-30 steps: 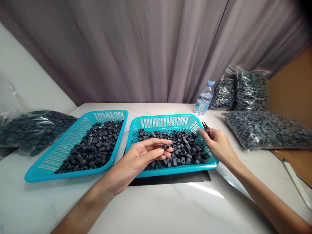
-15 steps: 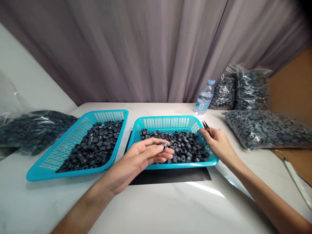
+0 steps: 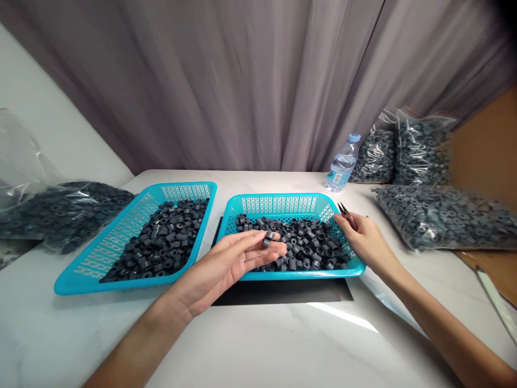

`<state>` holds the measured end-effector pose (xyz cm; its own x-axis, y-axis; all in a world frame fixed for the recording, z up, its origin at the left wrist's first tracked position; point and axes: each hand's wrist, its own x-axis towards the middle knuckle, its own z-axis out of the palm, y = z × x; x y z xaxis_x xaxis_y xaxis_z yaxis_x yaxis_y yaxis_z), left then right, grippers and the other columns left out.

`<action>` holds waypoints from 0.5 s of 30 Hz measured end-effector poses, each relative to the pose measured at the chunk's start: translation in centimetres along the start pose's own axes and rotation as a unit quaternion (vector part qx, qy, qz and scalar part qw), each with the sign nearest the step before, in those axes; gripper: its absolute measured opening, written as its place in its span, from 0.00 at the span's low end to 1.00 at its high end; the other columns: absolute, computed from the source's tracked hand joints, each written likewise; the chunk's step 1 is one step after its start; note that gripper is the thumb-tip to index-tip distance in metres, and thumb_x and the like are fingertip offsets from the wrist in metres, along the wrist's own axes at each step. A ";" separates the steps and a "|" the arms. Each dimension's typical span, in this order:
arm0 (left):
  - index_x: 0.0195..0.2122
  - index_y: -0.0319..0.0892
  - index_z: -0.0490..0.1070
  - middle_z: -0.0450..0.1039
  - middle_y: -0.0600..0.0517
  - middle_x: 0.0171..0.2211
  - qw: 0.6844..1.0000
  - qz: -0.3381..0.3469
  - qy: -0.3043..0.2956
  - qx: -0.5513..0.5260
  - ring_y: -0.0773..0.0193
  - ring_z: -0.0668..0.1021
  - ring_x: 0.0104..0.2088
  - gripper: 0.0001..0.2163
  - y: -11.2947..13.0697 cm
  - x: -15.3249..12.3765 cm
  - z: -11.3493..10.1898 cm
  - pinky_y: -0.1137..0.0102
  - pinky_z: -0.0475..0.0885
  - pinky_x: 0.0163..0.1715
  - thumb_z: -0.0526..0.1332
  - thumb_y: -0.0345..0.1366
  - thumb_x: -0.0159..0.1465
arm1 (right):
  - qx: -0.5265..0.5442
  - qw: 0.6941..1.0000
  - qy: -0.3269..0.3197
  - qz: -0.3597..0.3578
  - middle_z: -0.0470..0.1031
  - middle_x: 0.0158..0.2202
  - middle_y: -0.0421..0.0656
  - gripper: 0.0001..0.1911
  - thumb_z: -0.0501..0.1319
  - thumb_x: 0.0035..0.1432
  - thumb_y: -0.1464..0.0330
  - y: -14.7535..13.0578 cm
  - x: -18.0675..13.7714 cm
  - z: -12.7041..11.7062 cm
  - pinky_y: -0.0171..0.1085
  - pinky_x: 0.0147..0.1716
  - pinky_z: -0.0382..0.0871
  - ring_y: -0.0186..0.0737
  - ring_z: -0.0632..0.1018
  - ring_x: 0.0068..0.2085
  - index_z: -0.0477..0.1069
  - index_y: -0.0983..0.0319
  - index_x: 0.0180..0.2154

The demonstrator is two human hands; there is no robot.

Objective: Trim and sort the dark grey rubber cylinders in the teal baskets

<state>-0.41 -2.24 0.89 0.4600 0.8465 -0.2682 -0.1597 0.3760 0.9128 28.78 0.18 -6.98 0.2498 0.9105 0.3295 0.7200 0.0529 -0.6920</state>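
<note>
My left hand (image 3: pixel 234 260) is over the near left part of the right teal basket (image 3: pixel 293 275), palm turned to the side. Between its thumb and fingers sits a small dark grey plastic bushing (image 3: pixel 268 238), partly covered by the fingers. At that basket's right rim, my right hand (image 3: pixel 363 241) is closed around a pair of small pointed snips (image 3: pixel 348 216); the two blades point up and slightly apart. Loose dark grey bushings (image 3: pixel 311 245) fill the bottom of this basket. A second teal basket (image 3: pixel 81 272) on the left holds a heap of similar bushings (image 3: pixel 163 242).
A water bottle (image 3: pixel 342 164) stands behind the right basket. Clear bags of grey parts stand at the back right (image 3: pixel 422 148), and another bag (image 3: pixel 444 218) lies in front. One more bag (image 3: pixel 76 210) rests at far left. A black sheet (image 3: pixel 291 292) lies beneath the right basket.
The bushing in my left fingers has turned, and more of it shows. My left fingers have shifted slightly around it. My right hand keeps its hold on the snips. The view has moved slightly.
</note>
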 end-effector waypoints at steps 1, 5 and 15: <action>0.45 0.33 0.79 0.82 0.39 0.46 1.000 0.001 0.003 -0.008 0.53 0.81 0.52 0.12 0.0 0.0 0.0 0.66 0.75 0.56 0.61 0.36 0.70 | -0.002 1.000 0.000 0.002 0.55 0.18 0.36 0.26 0.53 0.61 0.47 0.0 0.0 0.0 0.35 0.23 0.50 0.35 0.59 0.23 0.53 0.57 0.21; 0.44 0.33 0.79 0.82 0.39 0.45 0.999 -0.009 0.018 -0.032 0.53 0.82 0.50 0.12 0.2 0.1 0.1 0.66 0.77 0.53 0.60 0.36 0.70 | -0.003 1.000 -0.003 0.006 0.55 0.18 0.35 0.26 0.53 0.61 0.47 0.0 0.0 -0.1 0.35 0.23 0.49 0.34 0.59 0.23 0.52 0.57 0.21; 0.40 0.35 0.79 0.82 0.43 0.45 0.996 -0.024 0.039 -0.070 0.56 0.83 0.48 0.09 0.6 0.1 -0.3 0.69 0.77 0.53 0.60 0.33 0.70 | 0.008 1.000 -0.001 -0.006 0.55 0.18 0.36 0.26 0.53 0.61 0.47 -0.1 -0.1 0.0 0.35 0.22 0.49 0.35 0.59 0.22 0.53 0.57 0.21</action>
<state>-0.69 -1.77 1.34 0.4007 0.8515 -0.3383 -0.2622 0.4604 0.8481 28.70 0.12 -6.99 0.2404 0.9103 0.3371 0.7123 0.0705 -0.6983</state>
